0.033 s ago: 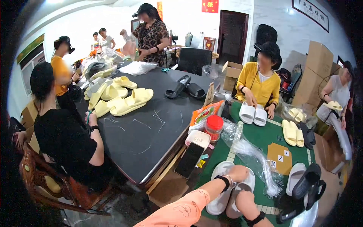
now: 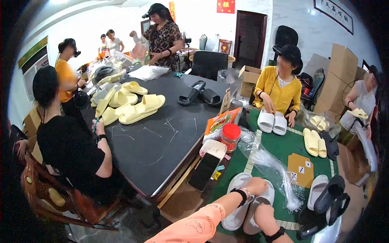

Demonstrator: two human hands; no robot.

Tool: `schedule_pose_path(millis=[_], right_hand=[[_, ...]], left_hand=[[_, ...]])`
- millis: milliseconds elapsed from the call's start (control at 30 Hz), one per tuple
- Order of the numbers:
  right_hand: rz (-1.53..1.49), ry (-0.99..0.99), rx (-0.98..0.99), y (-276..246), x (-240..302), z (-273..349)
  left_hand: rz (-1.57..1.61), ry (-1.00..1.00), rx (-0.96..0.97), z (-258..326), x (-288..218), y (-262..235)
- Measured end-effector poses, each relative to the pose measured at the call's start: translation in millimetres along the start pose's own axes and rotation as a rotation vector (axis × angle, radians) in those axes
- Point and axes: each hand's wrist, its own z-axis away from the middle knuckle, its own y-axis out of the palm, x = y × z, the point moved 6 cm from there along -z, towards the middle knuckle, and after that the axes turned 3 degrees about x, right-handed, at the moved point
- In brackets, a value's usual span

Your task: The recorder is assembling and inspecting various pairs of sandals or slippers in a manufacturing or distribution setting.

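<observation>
A pair of pale grey slide slippers, the left slipper [image 2: 236,187] and the right slipper [image 2: 252,218], lies side by side on the green table in front of me. My left hand [image 2: 256,186] bends over the right slipper's toe end, fingers curled. My right hand [image 2: 265,218] is closed against that slipper's outer side. Both hands' fingertips are turned inward, and whatever they pinch is hidden. Beyond them stretches a bundle of thin clear plastic ties [image 2: 289,194] in a transparent bag [image 2: 265,158]. Right of my hands lies another pale slipper [image 2: 318,192] beside black slippers [image 2: 329,194].
A phone [image 2: 204,172], a white tub [image 2: 213,149] and a red-lidded jar [image 2: 230,137] stand to the left. Brown cardboard with dice [image 2: 300,170] lies ahead. Opposite, a person in yellow [image 2: 277,89] handles white slippers [image 2: 266,121]. Yellow slippers [image 2: 142,109] cover part of the black table [image 2: 150,141].
</observation>
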Motion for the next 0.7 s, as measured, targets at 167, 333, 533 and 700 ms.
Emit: schedule_pose_path(millis=[167,333,533,700], right_hand=[[0.019,0.031,-0.114,20.3,-6.8,9.1],[-0.102,-0.211,-0.21,31.3,6.1,-13.8],[-0.215,-0.192,-0.277,25.9,-10.1,-22.6],[-0.341,-0.146,-0.339,27.8,-21.1,-31.0]], left_hand=[[-0.023,-0.002,0.013,8.5,-13.8,3.3],[-0.074,0.091,-0.05,10.3,2.6,12.9],[-0.001,0.056,-0.043,-0.4,0.6,1.8],[0.085,0.018,-0.032,-6.0,-1.9,-2.5]])
